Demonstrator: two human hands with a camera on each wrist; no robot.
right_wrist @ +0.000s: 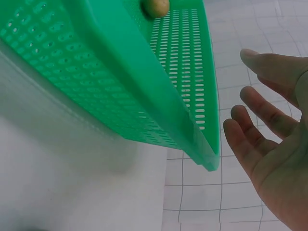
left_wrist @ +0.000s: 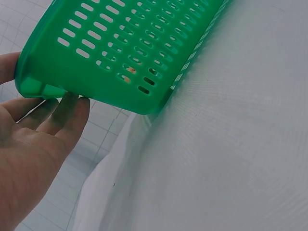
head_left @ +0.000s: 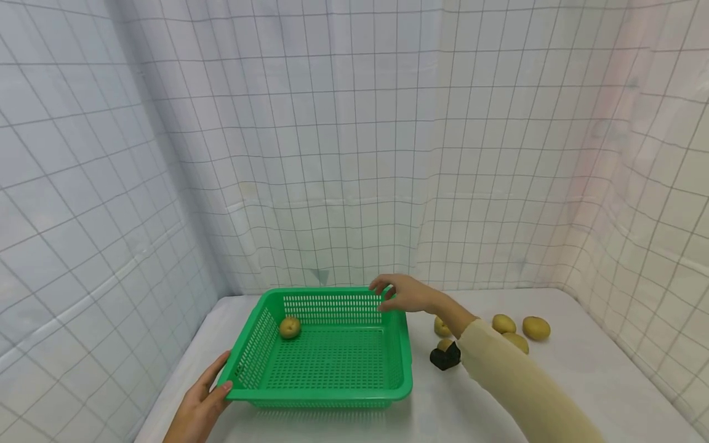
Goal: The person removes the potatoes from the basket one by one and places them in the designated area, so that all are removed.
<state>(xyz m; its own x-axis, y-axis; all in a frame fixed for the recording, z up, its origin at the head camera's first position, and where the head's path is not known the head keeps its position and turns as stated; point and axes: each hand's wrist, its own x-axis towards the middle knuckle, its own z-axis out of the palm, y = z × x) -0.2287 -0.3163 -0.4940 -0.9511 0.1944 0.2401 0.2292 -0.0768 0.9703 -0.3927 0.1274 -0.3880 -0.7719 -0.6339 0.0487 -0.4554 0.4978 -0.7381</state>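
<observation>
A green plastic basket (head_left: 327, 394) with slotted walls stands on the white table, one potato (head_left: 290, 328) inside by its left wall. My left hand (head_left: 200, 399) grips the near left corner; in the left wrist view its fingers (left_wrist: 72, 118) reach under the basket's rim (left_wrist: 30, 72). Over the far right corner is my right hand (head_left: 408, 294), fingers loosely bent, holding nothing. The right wrist view has that hand (right_wrist: 279, 130) apart from the rim (right_wrist: 139, 82), just beyond the corner.
Right of the basket lie several potatoes (head_left: 536, 328), some partly behind my right forearm. A crumpled black piece (head_left: 445, 357) sits against another potato (head_left: 445, 344) there. White grid-patterned curtains (head_left: 343, 154) hang behind the table (head_left: 576, 369) and along both sides.
</observation>
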